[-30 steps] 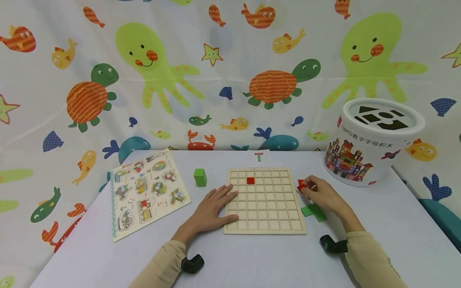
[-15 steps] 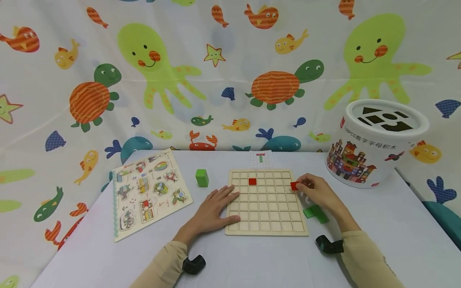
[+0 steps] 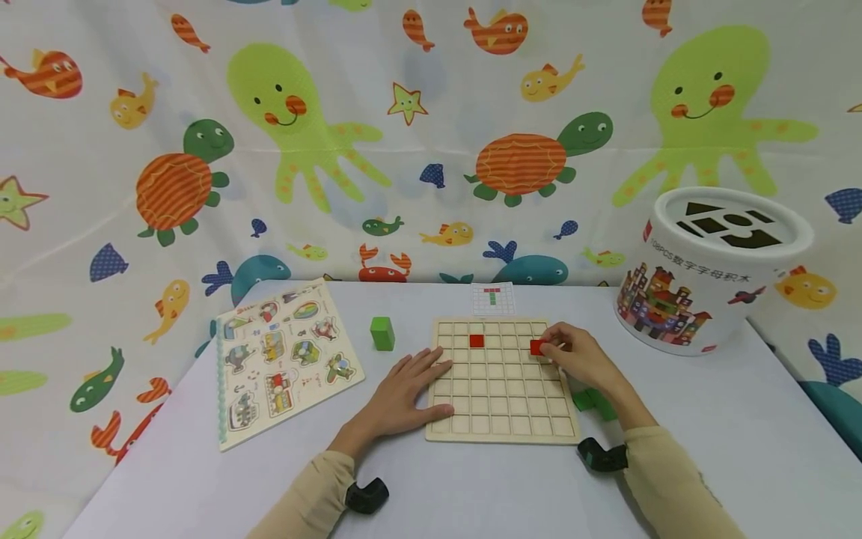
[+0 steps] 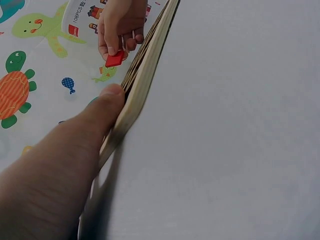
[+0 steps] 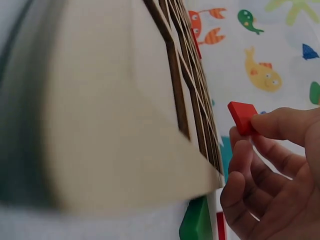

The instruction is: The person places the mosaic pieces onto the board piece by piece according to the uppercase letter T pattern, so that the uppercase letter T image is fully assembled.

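Observation:
A wooden grid board [image 3: 501, 387] lies on the white table, with one red square tile [image 3: 477, 341] sitting in a cell of its upper left part. My left hand [image 3: 402, 397] rests along the board's left edge, fingers spread on its rim and thumb on the lower left. Between thumb and fingers, my right hand [image 3: 581, 358] pinches another red tile [image 5: 242, 117], held above the board's upper right cells. The left wrist view also shows this pinched tile [image 4: 114, 59] past the board's edge. Green tiles [image 3: 599, 403] lie right of the board, partly hidden by the right forearm.
Behind the board lies a small grid card [image 3: 480, 305] with a red and green T pattern. A green block [image 3: 382, 334] and a picture puzzle board [image 3: 296, 397] are on the left. At the back right stands a large white bucket [image 3: 707, 284] with shaped holes in its lid.
My right hand has carried the red tile leftward from the table beside the board to over its upper right cells. My left hand has kept its place on the board.

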Demonstrator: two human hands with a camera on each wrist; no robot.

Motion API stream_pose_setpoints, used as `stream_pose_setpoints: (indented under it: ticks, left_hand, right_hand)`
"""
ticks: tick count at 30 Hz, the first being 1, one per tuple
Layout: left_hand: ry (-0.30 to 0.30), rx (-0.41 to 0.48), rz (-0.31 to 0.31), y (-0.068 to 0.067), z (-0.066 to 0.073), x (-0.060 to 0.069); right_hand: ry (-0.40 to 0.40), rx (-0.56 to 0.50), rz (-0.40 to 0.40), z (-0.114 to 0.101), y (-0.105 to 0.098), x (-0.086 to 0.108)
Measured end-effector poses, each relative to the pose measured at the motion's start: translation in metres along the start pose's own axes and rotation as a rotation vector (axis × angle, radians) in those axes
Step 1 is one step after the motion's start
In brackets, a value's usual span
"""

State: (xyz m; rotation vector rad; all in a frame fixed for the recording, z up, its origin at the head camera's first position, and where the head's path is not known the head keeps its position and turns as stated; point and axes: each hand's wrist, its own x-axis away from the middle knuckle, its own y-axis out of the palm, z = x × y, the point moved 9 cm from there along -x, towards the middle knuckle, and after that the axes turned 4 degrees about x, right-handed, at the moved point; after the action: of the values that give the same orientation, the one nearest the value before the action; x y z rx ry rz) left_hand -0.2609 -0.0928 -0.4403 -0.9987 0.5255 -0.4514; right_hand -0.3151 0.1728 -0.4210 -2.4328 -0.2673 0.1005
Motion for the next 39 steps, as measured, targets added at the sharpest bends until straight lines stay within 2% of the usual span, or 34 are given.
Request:
stream_pose_setpoints:
  ticks: [6, 15, 24, 29, 35, 39]
  left_hand:
    - [-0.005, 0.003, -0.011, 0.001, 0.0, 0.0]
    - [-0.016, -0.016, -0.005, -0.001, -0.003, 0.0]
    - [-0.031, 0.004, -0.014, 0.0, -0.002, 0.0]
    - [-0.047, 0.034, -0.024, 0.002, -0.002, -0.001]
    - [-0.028, 0.033, -0.026, 0.003, -0.002, -0.001]
    - [-0.022, 0.03, -0.03, 0.003, -0.001, -0.001]
  right_hand:
    - [0.006, -0.006, -0.008, -0.004, 0.006, -0.005]
    - [-0.026, -0.038, -0.011, -0.018, 0.012, -0.012]
    - [-0.057, -0.056, -0.051, -0.025, 0.021, -0.02]
    - [-0.042, -0.046, -0.076, -0.028, 0.028, -0.027]
    - [0.008, 0.014, -0.065, -0.027, 0.03, -0.037]
    - [0.015, 0.004, -0.075, -0.028, 0.035, -0.042]
